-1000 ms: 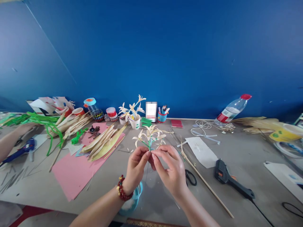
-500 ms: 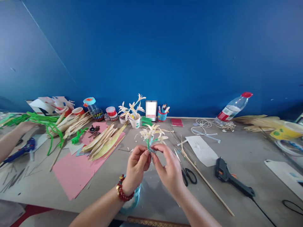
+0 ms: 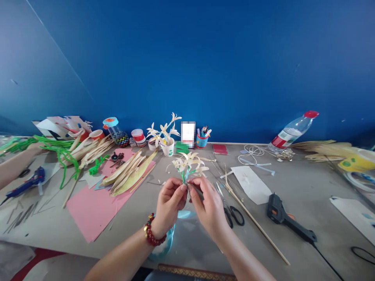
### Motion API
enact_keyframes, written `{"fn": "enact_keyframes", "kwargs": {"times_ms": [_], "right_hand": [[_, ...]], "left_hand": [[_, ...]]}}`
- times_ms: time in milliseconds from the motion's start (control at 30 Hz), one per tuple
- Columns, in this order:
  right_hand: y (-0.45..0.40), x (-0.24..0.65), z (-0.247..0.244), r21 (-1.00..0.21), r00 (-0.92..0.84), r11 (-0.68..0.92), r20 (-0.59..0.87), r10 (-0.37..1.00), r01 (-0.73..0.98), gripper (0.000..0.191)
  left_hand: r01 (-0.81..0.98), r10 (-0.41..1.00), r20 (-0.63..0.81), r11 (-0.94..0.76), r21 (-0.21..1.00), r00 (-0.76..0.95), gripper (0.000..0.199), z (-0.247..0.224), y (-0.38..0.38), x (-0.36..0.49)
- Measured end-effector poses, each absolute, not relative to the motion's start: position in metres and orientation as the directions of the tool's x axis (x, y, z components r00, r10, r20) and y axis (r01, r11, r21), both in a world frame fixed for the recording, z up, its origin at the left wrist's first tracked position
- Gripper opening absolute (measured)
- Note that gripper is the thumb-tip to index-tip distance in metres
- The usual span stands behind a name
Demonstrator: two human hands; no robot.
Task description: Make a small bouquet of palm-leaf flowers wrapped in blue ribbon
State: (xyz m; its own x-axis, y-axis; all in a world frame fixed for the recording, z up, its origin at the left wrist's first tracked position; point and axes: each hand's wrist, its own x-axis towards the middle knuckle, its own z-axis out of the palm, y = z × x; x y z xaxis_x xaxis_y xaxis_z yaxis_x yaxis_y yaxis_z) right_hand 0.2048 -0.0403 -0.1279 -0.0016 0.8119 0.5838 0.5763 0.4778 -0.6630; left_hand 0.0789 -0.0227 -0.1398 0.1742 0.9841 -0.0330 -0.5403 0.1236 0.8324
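A small bunch of cream-coloured handmade flowers (image 3: 190, 162) with green stems stands upright between my hands. My left hand (image 3: 172, 203), with a red bead bracelet (image 3: 152, 231) at its wrist, pinches the base of the stems. Close against it, my right hand (image 3: 208, 203) has its thumb and forefinger pressed together at the same spot. My fingertips hide the stem ends. Below my hands is a roll of light-blue tape (image 3: 168, 244), partly covered by my left wrist. Scissors (image 3: 236, 216) with black handles lie just right of my right hand.
A black glue gun (image 3: 288, 218) and a thin stick (image 3: 260, 226) lie on the right. Pink paper (image 3: 90, 214) and dried husks (image 3: 125, 173) are on the left. Behind stand a cup of similar flowers (image 3: 168, 148) and a tilted bottle (image 3: 293, 132). Another person's arm (image 3: 17, 164) reaches in at far left.
My fingers have shifted slightly at the stem base, the right ones curling in closer. The flowers stay almost in place. The other person's hand at the left has moved a little among the green stems.
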Motion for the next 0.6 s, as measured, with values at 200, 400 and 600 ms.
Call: {"fn": "enact_keyframes", "kwargs": {"times_ms": [200,400,600], "right_hand": [[-0.040,0.208,-0.126,-0.646,-0.003,0.453,0.573,0.820,0.614,0.010],[-0.037,0.210,-0.136,-0.608,-0.015,0.407,0.545,0.839,0.682,0.014],[-0.036,0.212,-0.135,-0.652,-0.040,0.410,0.504,0.863,0.637,0.013]], "left_hand": [[-0.558,0.973,-0.074,0.187,0.808,0.219,0.030,-0.139,-0.020,0.078],[-0.542,0.971,-0.080,0.193,0.818,0.224,0.031,-0.142,-0.020,0.077],[-0.510,0.987,-0.055,0.124,0.851,0.149,0.031,-0.144,-0.022,0.078]]}}
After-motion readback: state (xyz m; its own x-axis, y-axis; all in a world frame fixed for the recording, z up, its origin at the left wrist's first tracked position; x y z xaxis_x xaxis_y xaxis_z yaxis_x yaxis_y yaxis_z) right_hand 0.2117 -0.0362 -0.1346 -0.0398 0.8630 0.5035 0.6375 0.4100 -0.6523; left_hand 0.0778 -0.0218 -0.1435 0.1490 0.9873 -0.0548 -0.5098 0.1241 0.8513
